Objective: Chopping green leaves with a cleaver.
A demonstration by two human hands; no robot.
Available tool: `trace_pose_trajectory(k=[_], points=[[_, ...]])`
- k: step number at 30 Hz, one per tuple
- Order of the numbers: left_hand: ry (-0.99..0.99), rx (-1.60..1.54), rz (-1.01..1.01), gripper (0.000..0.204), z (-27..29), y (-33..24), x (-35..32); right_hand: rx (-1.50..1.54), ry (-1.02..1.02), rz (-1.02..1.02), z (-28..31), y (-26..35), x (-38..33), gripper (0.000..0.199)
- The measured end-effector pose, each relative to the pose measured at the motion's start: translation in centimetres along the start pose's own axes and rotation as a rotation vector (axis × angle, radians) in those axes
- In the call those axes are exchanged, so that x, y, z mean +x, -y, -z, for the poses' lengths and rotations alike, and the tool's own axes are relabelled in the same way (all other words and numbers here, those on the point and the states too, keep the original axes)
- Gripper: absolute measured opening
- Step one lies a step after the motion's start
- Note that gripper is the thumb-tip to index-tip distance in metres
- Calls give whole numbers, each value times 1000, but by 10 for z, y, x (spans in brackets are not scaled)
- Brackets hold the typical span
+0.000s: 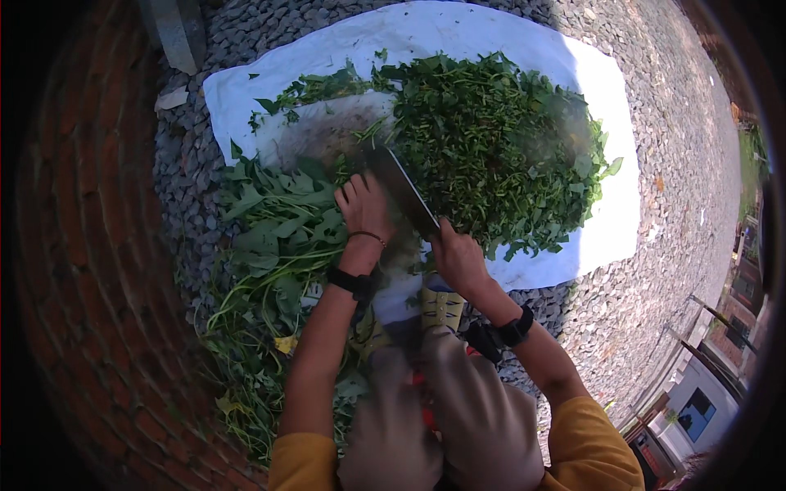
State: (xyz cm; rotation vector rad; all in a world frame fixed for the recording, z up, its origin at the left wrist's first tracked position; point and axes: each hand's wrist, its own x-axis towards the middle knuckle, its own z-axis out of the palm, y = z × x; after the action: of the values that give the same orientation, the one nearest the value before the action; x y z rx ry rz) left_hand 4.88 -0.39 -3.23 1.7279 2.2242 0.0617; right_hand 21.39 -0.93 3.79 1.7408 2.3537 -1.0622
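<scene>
My right hand (460, 258) is wrapped round the handle of a broad-bladed cleaver (403, 193), whose blade points up and to the left. Close beside the blade, my left hand (364, 209) presses a bunch of leafy greens (282, 214), its fingers curled over the stems. A worn, stained chopping board (319, 135) lies beneath the greens and the blade tip. Right of the cleaver spreads a large heap of chopped greens (491, 147). Where the blade's edge meets the stems is blurred, so I cannot tell if it touches them.
A white sheet (607, 204) lies under board and heap, over grey gravel (188, 176). Uncut long-stemmed greens trail down to the left of my legs. A brick wall (90, 245) runs along the left, and a concrete post (176, 37) stands at the far left.
</scene>
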Motion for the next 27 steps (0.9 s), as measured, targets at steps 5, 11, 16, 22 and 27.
trace_pose_trajectory(k=[5, 11, 16, 22, 27], points=[[-13, 126, -46, 89, 6, 14, -26, -73, 40, 1, 1, -7, -5, 18], [148, 213, -149, 64, -25, 22, -25, -180, 111, 52, -2, -16, 4, 15], [160, 198, -132, 59, -31, 23, -23, -145, -77, 160, -56, -6, 56, 12], [174, 139, 25, 59, -29, 15, -20, -11, -124, 104, -18, -6, 53, 15], [140, 129, 116, 58, -36, 10, -17, 31, -12, 120, 23, -1, -9, 17]])
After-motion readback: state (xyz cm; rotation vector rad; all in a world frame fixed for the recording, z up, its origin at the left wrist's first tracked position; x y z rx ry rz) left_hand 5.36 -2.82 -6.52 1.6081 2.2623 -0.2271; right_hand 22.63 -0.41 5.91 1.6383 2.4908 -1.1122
